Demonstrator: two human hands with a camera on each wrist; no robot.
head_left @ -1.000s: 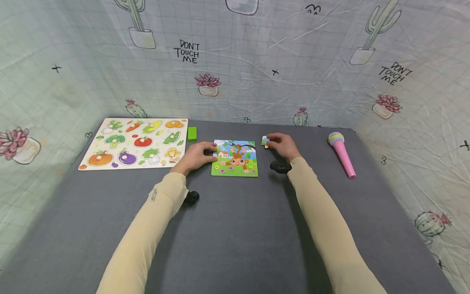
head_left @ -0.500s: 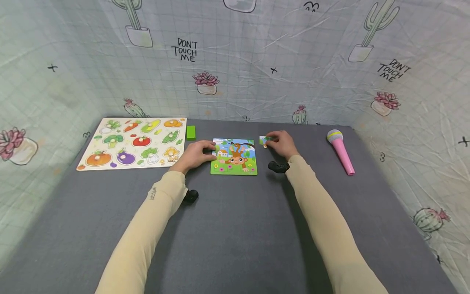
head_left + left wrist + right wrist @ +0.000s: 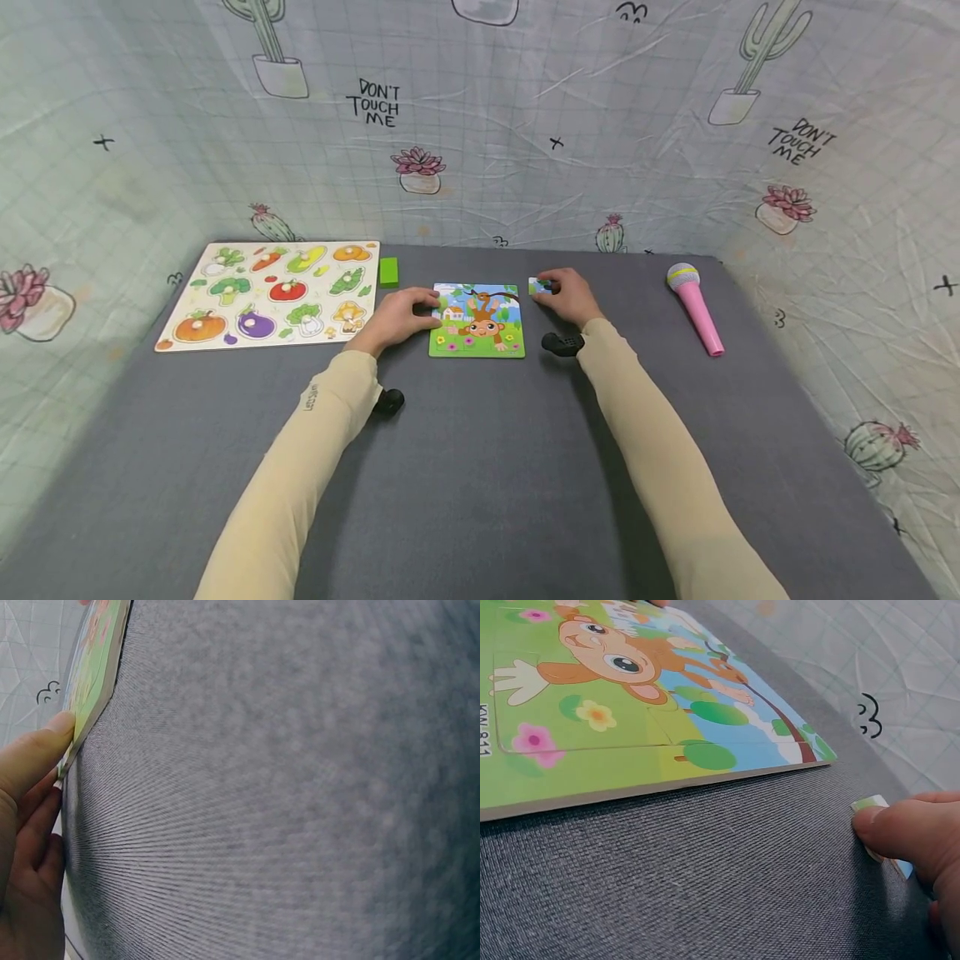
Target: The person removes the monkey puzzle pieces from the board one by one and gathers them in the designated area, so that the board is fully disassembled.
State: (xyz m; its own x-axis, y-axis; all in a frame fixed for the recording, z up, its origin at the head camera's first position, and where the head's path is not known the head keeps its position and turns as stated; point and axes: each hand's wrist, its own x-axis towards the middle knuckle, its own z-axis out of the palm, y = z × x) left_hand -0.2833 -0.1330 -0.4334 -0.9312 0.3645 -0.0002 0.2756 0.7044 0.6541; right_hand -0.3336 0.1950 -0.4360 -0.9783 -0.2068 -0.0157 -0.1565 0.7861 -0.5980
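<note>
Touching the left edge of the monkey puzzle board (image 3: 482, 323) with the left hand (image 3: 396, 318): thumb at the nearer spot, index farther along, well separated, fingers loosely bent. Rated that hand partly open, in contact with the board's edge. Found the board flat on the grey table (image 3: 480, 467), between both hands, toward the back cloth. Made out an upside-down monkey on it, plus flowers, a small house, trees and a brown branch. Read "KW-811" on the border in the right wrist view.

Pinched a small puzzle piece (image 3: 536, 286) between thumb and fingers of the right hand (image 3: 572, 297), grip nearly closed. Placed it just off the board's far right corner, apart from the board. Caught green, white and blue on it; lost the rest under the thumb. Could not tell one piece from several, nor contact with the table.

Also logged a vegetable board (image 3: 258, 302) on the left, near right corner behind the left hand; a green block (image 3: 388, 272) just beside its right edge; a pink toy microphone (image 3: 697, 312) lying aslant, well right of the right hand, head end farther away. Noted cactus-print cloth (image 3: 487, 200) at back and sides.
</note>
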